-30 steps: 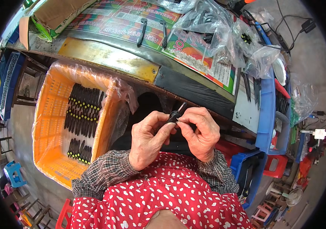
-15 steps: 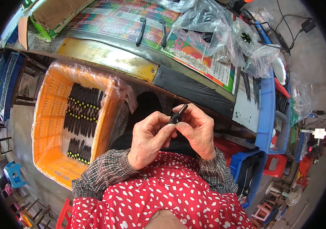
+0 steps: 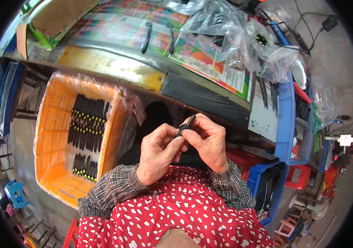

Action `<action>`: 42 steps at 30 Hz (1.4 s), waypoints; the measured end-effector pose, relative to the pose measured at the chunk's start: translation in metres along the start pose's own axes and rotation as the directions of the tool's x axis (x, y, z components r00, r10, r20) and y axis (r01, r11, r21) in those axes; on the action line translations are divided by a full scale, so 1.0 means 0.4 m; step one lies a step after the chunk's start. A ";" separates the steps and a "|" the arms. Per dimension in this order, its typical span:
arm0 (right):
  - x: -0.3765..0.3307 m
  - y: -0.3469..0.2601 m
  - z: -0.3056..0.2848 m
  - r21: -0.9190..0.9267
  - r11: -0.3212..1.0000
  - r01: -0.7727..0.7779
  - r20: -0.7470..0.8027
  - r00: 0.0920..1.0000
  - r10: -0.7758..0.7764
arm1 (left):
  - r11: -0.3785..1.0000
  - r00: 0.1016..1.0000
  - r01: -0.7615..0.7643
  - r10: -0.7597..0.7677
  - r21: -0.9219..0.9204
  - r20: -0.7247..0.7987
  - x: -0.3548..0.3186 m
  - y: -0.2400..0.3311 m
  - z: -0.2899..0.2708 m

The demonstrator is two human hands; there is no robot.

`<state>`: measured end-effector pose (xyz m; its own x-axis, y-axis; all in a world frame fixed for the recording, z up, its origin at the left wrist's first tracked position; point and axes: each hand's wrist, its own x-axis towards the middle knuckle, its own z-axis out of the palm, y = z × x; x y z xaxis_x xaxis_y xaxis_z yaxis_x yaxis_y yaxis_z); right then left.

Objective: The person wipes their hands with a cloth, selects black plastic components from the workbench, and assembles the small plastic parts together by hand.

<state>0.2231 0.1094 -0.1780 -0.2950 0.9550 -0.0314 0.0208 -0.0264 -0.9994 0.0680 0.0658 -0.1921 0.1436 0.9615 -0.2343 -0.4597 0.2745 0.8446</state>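
Hands meet in the middle, over the lap. The left hand (image 3: 158, 155) and the right hand (image 3: 205, 142) press together, fingertips pinched on one small black piece (image 3: 184, 124) that sticks up toward 1 o'clock.

At 9 o'clock the orange basket (image 3: 50, 136) holds neat rows of black sticks with yellow dots (image 3: 86, 128), so I think a good many are done. It is not full. At 12 o'clock, two black pieces (image 3: 158, 33) lie on the colourful sheet, and clear bags (image 3: 222, 25) hold more parts, so work looks left.

Fingers hide most of the held piece. What the bags hold is hard to see.
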 end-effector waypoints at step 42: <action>-0.004 -0.017 -0.028 0.110 0.994 -0.017 -0.013 1.000 0.018 | 0.975 0.975 0.149 -0.117 -0.165 0.188 0.012 -0.001 -0.008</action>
<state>0.2343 0.1113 -0.1712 -0.2820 0.9581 -0.0496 -0.0795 -0.0748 -0.9940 0.0659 0.0704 -0.1952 0.3588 0.9029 -0.2368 -0.5717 0.4131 0.7089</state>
